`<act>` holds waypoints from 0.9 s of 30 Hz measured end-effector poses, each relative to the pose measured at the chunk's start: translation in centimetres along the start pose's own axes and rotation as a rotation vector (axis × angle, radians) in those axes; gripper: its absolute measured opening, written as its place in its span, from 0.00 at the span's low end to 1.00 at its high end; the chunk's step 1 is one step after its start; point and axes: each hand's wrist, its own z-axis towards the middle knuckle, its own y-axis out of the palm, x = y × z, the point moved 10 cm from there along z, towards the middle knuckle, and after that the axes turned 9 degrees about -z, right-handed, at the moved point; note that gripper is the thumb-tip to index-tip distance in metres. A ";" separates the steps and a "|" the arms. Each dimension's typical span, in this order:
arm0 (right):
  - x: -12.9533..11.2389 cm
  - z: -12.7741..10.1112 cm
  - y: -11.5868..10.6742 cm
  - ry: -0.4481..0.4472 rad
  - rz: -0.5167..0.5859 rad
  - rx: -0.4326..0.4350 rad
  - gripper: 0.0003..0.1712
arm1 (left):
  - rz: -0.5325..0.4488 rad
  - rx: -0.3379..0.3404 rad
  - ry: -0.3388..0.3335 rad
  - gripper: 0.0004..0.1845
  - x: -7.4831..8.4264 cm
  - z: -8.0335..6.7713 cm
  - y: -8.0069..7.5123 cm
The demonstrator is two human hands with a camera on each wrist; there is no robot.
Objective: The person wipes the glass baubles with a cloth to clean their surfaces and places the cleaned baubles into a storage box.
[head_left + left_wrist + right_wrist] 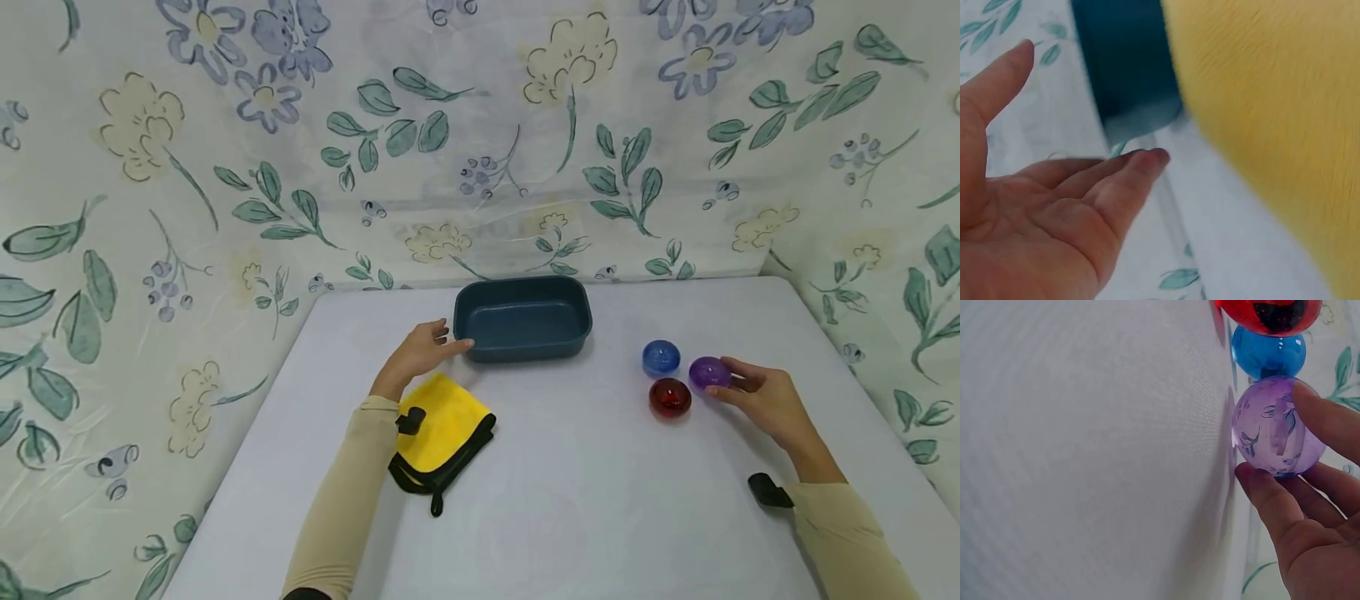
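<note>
Purple ball [1277,428] pinched in right-hand grip [761,400]; lift straight up, clear of red ball [670,397] just beside it. Left hand [416,357] relaxed, steadying tray [522,320].

White table [570,500] set against a draped floral cloth backdrop [225,167]: blue and cream flowers, green leaves; soft, even lighting.

Both forearms, in beige sleeves with a black strap at each wrist, reach forward over the surface. The left hand [417,354] lies flat, fingers extended and relaxed. The right hand [767,400], toward the right edge, has its fingertips [1272,490] lightly curled.
</note>
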 end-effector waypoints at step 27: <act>0.2 -0.2 0.0 0.011 0.020 0.019 0.46 | 0.093 0.027 -0.184 0.38 -9.0 -7.0 -2.7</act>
